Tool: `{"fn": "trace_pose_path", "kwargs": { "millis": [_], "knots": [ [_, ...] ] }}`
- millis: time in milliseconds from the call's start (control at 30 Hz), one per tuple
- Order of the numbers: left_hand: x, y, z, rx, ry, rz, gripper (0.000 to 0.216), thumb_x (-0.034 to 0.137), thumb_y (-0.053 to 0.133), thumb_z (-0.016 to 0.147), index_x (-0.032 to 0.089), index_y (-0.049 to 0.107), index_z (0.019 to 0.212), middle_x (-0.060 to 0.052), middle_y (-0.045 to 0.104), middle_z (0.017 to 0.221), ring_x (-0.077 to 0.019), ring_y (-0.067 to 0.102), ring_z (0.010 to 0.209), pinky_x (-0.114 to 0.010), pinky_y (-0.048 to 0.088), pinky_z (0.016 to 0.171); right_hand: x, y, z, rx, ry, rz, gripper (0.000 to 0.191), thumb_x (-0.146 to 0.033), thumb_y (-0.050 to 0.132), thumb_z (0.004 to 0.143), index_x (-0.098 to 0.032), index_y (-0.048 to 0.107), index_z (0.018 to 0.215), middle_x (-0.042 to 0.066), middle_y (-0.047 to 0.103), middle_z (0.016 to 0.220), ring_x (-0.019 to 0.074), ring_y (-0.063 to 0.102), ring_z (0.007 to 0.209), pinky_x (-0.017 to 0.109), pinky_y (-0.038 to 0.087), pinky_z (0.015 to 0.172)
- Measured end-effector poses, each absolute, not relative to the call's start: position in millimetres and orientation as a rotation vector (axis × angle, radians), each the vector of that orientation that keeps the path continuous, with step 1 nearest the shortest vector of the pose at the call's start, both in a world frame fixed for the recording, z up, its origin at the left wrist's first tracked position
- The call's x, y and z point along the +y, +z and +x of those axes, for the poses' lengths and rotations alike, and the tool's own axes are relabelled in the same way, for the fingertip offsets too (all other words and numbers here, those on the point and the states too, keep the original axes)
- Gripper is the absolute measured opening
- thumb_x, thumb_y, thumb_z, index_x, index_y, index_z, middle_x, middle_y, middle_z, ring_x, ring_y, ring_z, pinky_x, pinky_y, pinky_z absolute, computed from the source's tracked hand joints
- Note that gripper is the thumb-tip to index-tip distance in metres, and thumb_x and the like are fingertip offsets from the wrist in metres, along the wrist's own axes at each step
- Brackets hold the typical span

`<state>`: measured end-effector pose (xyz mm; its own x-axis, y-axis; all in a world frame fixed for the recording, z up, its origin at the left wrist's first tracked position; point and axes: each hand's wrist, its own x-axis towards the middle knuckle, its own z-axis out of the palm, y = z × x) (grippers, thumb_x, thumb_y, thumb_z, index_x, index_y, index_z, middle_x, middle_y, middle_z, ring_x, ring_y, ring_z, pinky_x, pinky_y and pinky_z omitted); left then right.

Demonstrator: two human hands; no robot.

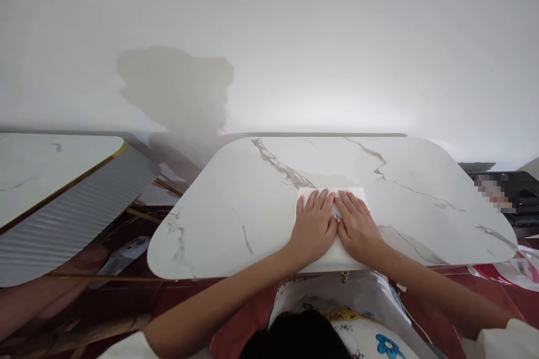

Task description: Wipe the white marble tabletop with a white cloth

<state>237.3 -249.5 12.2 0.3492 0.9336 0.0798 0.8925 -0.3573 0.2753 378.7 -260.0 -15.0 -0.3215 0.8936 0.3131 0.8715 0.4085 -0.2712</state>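
A white folded cloth or paper sheet (pixel 343 251) lies flat near the front edge of a white marble-patterned tabletop (pixel 219 224). My left hand (pixel 314 224) rests palm down on its left half, fingers stretched out. On the right half lies my right hand (pixel 360 227), also flat, fingers extended toward the wall. The two thumbs nearly meet in the middle. Neither hand grips the white sheet; both press on it from above. Its middle is partly hidden under the palms.
A second marble-patterned table (pixel 50 179) with a ribbed grey side stands left. Below it show another person's bare leg (pixel 37 297) and a light shoe (pixel 126 251). A pale wall (pixel 315 39) rises behind. Right are a black object (pixel 528 190) and a red-and-white plastic bag (pixel 520 266).
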Motion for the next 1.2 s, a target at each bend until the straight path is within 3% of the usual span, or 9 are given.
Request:
{"fn": "trace_pose_path", "kwargs": {
  "millis": [267,433,833,1200],
  "knots": [
    [-189,9,243,1.680,0.358,2.401,0.053,0.024,0.034,0.091,0.016,0.040,0.143,-0.010,0.040,0.153,-0.0282,0.029,0.142,-0.055,0.020,0.116,-194,-9,383,-2.284,0.114,-1.516,0.053,-0.016,0.036,0.087,-0.004,0.049,0.137,0.017,0.049,0.145,0.0304,0.040,0.137,0.047,0.031,0.113],
    [-141,7,244,1.710,0.475,2.377,0.048,0.026,0.034,0.091,0.022,0.043,0.138,-0.007,0.044,0.149,-0.0262,0.034,0.140,-0.053,0.023,0.115,-143,-5,380,-2.276,0.125,-1.544,0.054,-0.013,0.036,0.087,-0.007,0.049,0.138,0.014,0.049,0.145,0.0277,0.040,0.136,0.044,0.031,0.112],
    [-50,8,241,1.668,0.558,2.417,0.044,0.023,0.034,0.088,0.023,0.048,0.130,-0.008,0.054,0.139,-0.0247,0.042,0.131,-0.051,0.027,0.112,-51,-3,377,-2.274,0.059,-1.544,0.049,-0.014,0.036,0.088,-0.010,0.052,0.134,0.014,0.051,0.143,0.0252,0.044,0.132,0.041,0.033,0.110],
    [-25,7,242,1.693,0.564,2.410,0.048,0.025,0.029,0.090,0.020,0.045,0.134,-0.009,0.046,0.146,-0.0240,0.036,0.137,-0.050,0.023,0.115,-19,-3,381,-2.306,0.090,-1.533,0.049,-0.016,0.034,0.091,-0.009,0.049,0.137,0.014,0.047,0.146,0.0260,0.040,0.135,0.040,0.031,0.112]
  ]
}}
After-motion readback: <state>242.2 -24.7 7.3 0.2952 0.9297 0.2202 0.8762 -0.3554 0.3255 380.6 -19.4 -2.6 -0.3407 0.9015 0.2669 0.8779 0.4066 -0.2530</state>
